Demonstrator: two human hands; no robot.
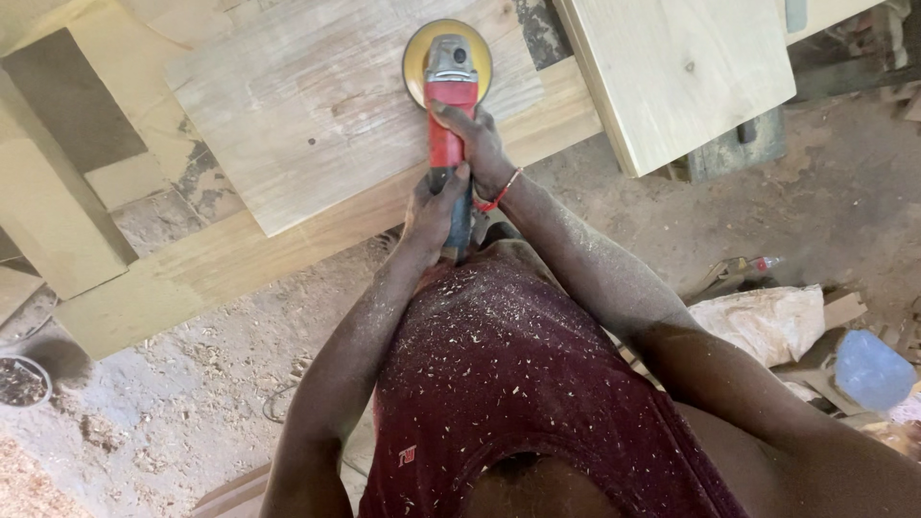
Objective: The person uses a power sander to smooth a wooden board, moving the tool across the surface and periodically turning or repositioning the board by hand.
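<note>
Sawdust-covered workshop floor beneath a low bench of pale timber, seen from above.

Right hand (480, 149) is wrapped around the red body of the disc sander (449, 96), fingers pointing toward 12 o'clock; left hand (432, 211) is closed on the sander's rear handle at 6 o'clock of it. Its yellow pad lies flat on a rough plank (307, 105). A smoother board (681, 67) sits at 2 o'clock, a crumpled bag (767, 321) at 4 o'clock on the floor (173, 403).
</note>
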